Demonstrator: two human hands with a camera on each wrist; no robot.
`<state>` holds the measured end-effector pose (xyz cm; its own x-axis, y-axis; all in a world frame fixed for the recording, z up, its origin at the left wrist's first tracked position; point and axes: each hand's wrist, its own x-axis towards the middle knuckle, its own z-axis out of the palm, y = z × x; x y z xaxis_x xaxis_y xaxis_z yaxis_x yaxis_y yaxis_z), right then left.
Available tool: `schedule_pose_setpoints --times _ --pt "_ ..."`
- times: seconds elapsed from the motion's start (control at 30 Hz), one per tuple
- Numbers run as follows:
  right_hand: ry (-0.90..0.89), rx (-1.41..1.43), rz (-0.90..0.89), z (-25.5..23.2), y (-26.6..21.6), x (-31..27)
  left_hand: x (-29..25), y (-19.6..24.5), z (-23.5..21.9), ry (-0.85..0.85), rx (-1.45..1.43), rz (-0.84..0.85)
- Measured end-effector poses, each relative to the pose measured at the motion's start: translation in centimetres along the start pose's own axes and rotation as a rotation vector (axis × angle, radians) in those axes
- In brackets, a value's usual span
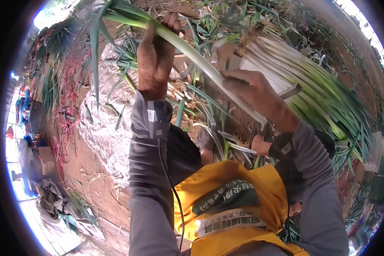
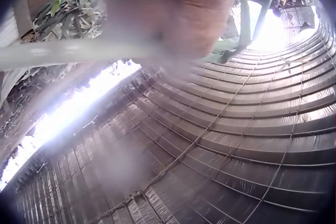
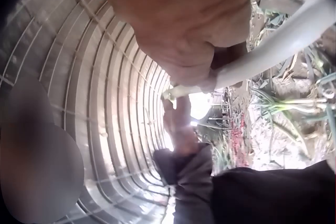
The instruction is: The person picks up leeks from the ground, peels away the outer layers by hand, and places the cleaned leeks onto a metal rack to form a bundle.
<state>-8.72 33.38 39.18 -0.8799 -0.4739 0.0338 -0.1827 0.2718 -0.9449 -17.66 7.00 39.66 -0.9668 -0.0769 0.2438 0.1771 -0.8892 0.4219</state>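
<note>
One long leek [image 1: 196, 57] lies diagonally across the head view, green leaves at upper left, white root end at lower right. The left hand [image 1: 158, 55] grips it near the leaves, fingers curled round the stalk. On the white part, the right hand [image 1: 258, 94] holds the stalk between thumb and fingers. In the left wrist view the stalk [image 2: 68, 51] passes under the blurred left hand [image 2: 173, 14]. The right wrist view shows the white stalk [image 3: 278, 45] running into the fingers of the right hand [image 3: 194, 29], its root end [image 3: 176, 94] just beyond them.
A large pile of trimmed leeks [image 1: 307, 81] lies at the right. Loose leaves and cut scraps [image 1: 209, 21] cover the ground ahead. Crumpled plastic sheeting [image 1: 109, 123] and red strings [image 1: 68, 115] lie at the left. The person's feet are below the hands.
</note>
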Motion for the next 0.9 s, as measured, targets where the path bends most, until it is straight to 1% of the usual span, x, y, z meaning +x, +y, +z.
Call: schedule_pose_setpoints --times 0.03,0.1,0.13,0.2,0.23,0.27,0.3,0.33,0.4,0.43,0.5,0.53,0.57,0.6,0.63,0.67,0.7,0.73,0.77,0.8,0.83,0.9 --pt "0.005 0.0 0.001 -0.3 -0.1 -0.1 0.2 0.0 -0.3 -0.003 -0.001 -0.004" --pt "-0.087 0.185 0.025 -0.7 0.1 -0.5 0.3 0.1 -1.0 -0.124 -0.085 -0.061" --pt "-0.082 0.187 0.032 -0.7 0.2 -0.7 0.2 -0.1 -1.0 -0.121 -0.088 -0.069" --pt "-0.064 0.349 0.091 -0.5 0.1 -0.7 0.3 -0.3 -0.8 -0.114 -0.228 -0.059" --pt "-0.064 0.347 0.088 -0.4 0.1 -0.6 0.2 -0.3 -0.6 -0.093 -0.208 -0.061" --pt "-0.068 0.416 0.128 -0.3 0.2 -0.5 0.2 -0.3 -0.6 -0.095 -0.206 -0.059" --pt "-0.074 0.486 0.169 -0.2 0.2 -0.4 0.0 -0.3 -0.6 -0.082 -0.15 -0.026" --pt "-0.077 0.488 0.168 -0.2 -0.1 -0.4 -0.1 -0.3 -0.8 -0.067 -0.093 0.006" --pt "-0.006 0.136 0.132 -0.6 -0.9 -0.3 0.0 -0.4 -1.1 -0.072 -0.058 0.018" --pt "-0.006 0.135 0.13 -0.6 -0.8 -0.2 0.1 -0.4 -1.1 -0.078 -0.024 0.032" --pt "0.014 -0.005 -0.022 -0.7 0.0 0.2 0.2 -0.5 -1.2 -0.08 -0.075 0.04" --pt "0.012 -0.006 -0.024 -0.7 1.5 0.5 0.2 -0.5 -1.3 -0.076 -0.127 0.043" --pt "0.06 0.109 -0.114 -0.4 2.6 0.8 0.3 -0.4 -1.4 -0.074 -0.127 0.043" --pt "0.086 0.167 -0.152 -0.6 3.5 0.6 0.5 -0.3 -1.6 -0.085 -0.061 0.073" --pt "0.109 0.223 -0.192 -0.6 3.5 0.4 0.5 -0.2 -1.9 -0.093 0.004 0.102" --pt "0.079 0.14 -0.066 -0.9 0.7 0.2 0.5 0.0 -2.1 -0.09 0.001 0.1" --pt "0.047 0.056 0.058 -0.9 -0.8 0.0 0.4 0.2 -2.3 -0.117 -0.067 0.042" --pt "0.047 0.055 0.059 -0.7 -0.3 -0.2 0.3 0.4 -2.2 -0.145 -0.134 -0.017" --pt "0.099 -0.018 -0.081 -0.4 0.5 -0.3 0.2 0.3 -1.9 -0.114 -0.087 0.032" --pt "0.151 -0.091 -0.222 -0.2 0.9 -0.4 0.2 0.3 -1.9 -0.113 -0.088 0.032" --pt "0.152 -0.092 -0.22 0.0 0.9 -0.6 0.3 0.5 -2.1 -0.118 -0.037 0.054" --pt "0.233 -0.446 -0.285 0.3 0.7 -1.0 0.3 0.2 -2.5 -0.123 0.011 0.074"
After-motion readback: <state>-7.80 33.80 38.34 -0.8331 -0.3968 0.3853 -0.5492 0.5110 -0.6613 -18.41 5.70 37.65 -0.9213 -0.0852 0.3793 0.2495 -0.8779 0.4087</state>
